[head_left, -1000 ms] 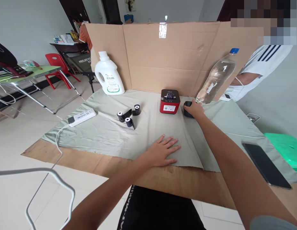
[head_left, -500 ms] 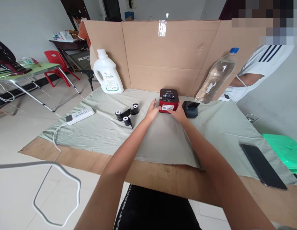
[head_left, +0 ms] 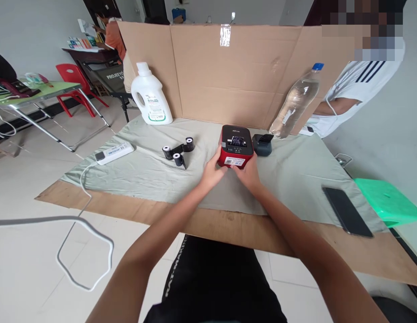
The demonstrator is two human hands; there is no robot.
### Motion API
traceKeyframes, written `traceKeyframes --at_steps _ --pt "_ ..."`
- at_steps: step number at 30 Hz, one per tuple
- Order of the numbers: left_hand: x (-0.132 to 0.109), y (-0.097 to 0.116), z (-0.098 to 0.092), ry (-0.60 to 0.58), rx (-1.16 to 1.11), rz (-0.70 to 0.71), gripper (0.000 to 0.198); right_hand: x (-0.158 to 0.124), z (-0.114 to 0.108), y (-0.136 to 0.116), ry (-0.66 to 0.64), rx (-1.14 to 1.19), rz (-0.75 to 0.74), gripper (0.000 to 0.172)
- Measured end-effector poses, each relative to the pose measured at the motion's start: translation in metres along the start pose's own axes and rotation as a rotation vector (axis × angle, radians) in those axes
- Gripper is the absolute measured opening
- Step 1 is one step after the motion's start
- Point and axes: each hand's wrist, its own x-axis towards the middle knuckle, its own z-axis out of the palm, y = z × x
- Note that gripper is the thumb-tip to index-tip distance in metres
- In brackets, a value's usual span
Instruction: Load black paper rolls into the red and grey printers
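Note:
Between my two hands is a red and black box with a picture on its dark top and a white label on the side facing me. My left hand grips its left side, and my right hand grips its right side, both thumbs at the lower front edge. Just behind my right hand, a small dark device with a raised flap rests on the grey cloth. Left of my hands lie several black ribbon rolls with white cores, joined by loose black film.
A white jug and a clear bottle with a blue cap stand before the cardboard screen. A power strip lies left, a black phone right. A green stool and two other people are beyond the table.
Both hands have drawn the red and black box nearer to me, and it looks larger and tilted. The view has shifted slightly. The other things on the cloth stay in place.

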Motion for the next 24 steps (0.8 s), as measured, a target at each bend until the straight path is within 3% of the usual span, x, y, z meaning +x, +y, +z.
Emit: traceKeyframes --at_steps 4,8,17,21,24 --pt "-0.073 0.028 -0.001 0.017 -0.129 -0.023 0.092 -0.062 -0.023 -0.017 -0.023 0.002 0.01 0.092" --pt "-0.113 0.039 0.002 -0.015 -0.24 -0.081 0.091 -0.104 -0.032 -0.025 -0.001 -0.049 0.024 0.088" --pt "-0.134 0.023 0.008 -0.002 -0.22 -0.115 0.09 -0.124 -0.026 -0.023 0.011 -0.048 0.005 0.089" --pt "-0.136 0.03 0.011 0.082 0.065 0.008 0.092 -0.126 -0.026 -0.024 0.027 -0.063 -0.004 0.096" --pt "-0.135 0.038 0.01 0.124 0.359 0.138 0.087 -0.127 -0.028 -0.027 0.102 -0.12 -0.105 0.101"
